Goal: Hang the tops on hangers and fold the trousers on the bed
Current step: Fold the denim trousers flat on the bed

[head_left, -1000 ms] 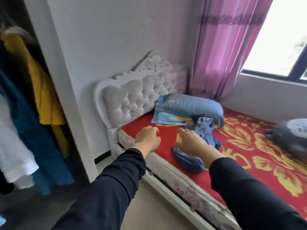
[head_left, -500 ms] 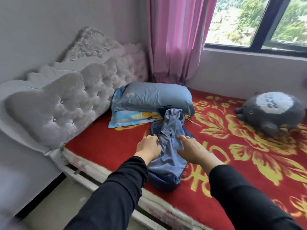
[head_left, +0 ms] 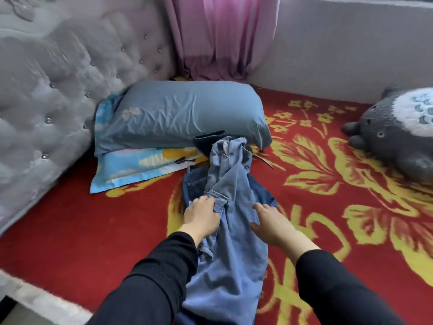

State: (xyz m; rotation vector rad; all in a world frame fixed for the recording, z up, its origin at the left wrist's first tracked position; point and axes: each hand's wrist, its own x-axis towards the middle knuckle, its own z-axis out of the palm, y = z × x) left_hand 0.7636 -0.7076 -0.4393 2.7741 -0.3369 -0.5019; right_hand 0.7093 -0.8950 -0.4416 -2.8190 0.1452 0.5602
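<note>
Light blue denim trousers (head_left: 232,242) lie crumpled on the red and yellow flowered bedcover (head_left: 328,184), reaching from the pillow toward me. A darker blue garment (head_left: 194,186) lies under them. My left hand (head_left: 201,215) grips the trousers at a waistband flap on their left side. On their right side, my right hand (head_left: 269,224) lies on the cloth with its fingers curled into it; whether it grips is not plain.
A blue pillow (head_left: 187,113) lies on a patterned pillow (head_left: 140,165) against the tufted white headboard (head_left: 58,78). A grey plush toy (head_left: 398,130) sits at the right. A pink curtain (head_left: 220,36) hangs behind. The bed's front edge (head_left: 35,299) is at lower left.
My view has swung from the wardrobe side down onto the bed. Both hands reached the denim pile and now lie on the light blue trousers, which look drawn out toward me.
</note>
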